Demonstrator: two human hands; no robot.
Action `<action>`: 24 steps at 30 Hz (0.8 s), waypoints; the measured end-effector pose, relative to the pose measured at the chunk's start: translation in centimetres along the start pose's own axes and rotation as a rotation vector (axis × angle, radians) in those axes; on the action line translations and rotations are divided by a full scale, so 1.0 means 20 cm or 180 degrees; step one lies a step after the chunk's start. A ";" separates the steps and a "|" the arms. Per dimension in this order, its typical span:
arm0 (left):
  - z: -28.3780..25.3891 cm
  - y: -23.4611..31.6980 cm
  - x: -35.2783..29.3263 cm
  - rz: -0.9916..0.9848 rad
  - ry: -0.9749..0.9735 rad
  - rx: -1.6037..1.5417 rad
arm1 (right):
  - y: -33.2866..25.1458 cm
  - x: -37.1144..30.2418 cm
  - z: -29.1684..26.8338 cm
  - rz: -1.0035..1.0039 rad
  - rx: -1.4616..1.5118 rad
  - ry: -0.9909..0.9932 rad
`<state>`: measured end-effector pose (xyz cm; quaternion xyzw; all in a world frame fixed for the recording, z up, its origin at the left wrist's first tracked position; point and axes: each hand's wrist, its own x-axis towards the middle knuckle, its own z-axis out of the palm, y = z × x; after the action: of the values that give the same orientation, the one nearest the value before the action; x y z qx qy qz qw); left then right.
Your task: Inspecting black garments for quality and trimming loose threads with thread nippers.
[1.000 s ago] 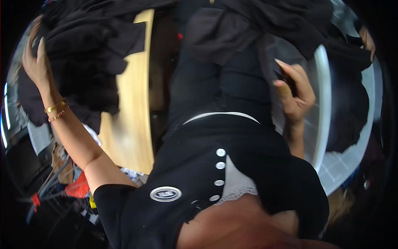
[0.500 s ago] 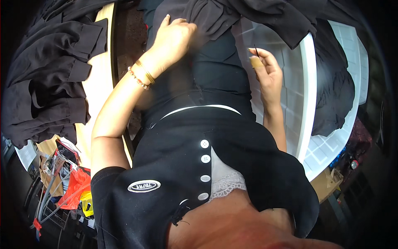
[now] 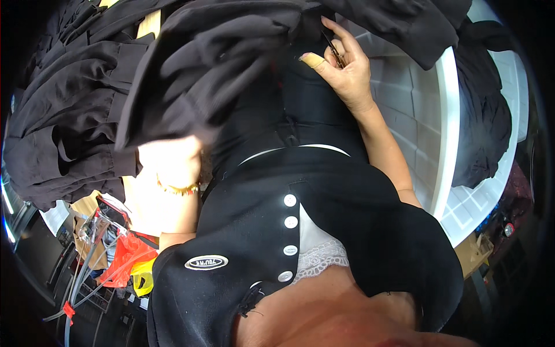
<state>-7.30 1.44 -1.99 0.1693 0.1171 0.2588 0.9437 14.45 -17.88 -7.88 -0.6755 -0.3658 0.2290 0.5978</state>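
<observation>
A dark garment [image 3: 202,69] stretches across my lap, its near edge pulled toward my left side and blurred by motion. Beneath that edge is my left hand [image 3: 173,159], washed out by bright light; the cloth covers its fingers, and the garment appears lifted in its grip. My right hand [image 3: 350,72] is closed around small dark thread snips [image 3: 336,53], just right of the garment, with the thin blade pointing up and away. A yellowish wrap [image 3: 313,60] covers the right thumb. Between the hands lie my black trousers [image 3: 254,110].
More dark garments [image 3: 75,104] are heaped on a pale wooden surface [image 3: 132,188] at the left. A white plastic bin [image 3: 448,115] stands at the right, with dark cloth [image 3: 480,115] beyond it. Red and yellow bags [image 3: 130,254] hang at the lower left.
My left hand has swung back toward my left side, drawing the garment over my lap with it. My right hand has moved up and inward, still holding the snips.
</observation>
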 end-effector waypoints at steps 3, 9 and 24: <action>-0.04 0.07 -0.06 0.0193 0.0093 0.0235 | 0.00 0.00 0.03 -0.0024 0.0129 -0.0089; -0.07 0.16 -0.15 0.0414 0.0199 0.0469 | -0.02 -0.02 0.05 0.0349 0.0742 -0.0149; -0.11 0.34 -0.23 0.0600 0.0406 0.0787 | 0.19 0.12 0.34 -0.0932 -0.1752 0.0179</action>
<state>-14.90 5.05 -0.81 0.2775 0.1913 0.3400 0.8779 11.84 -11.73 -12.54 -0.7582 -0.4908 0.0141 0.4290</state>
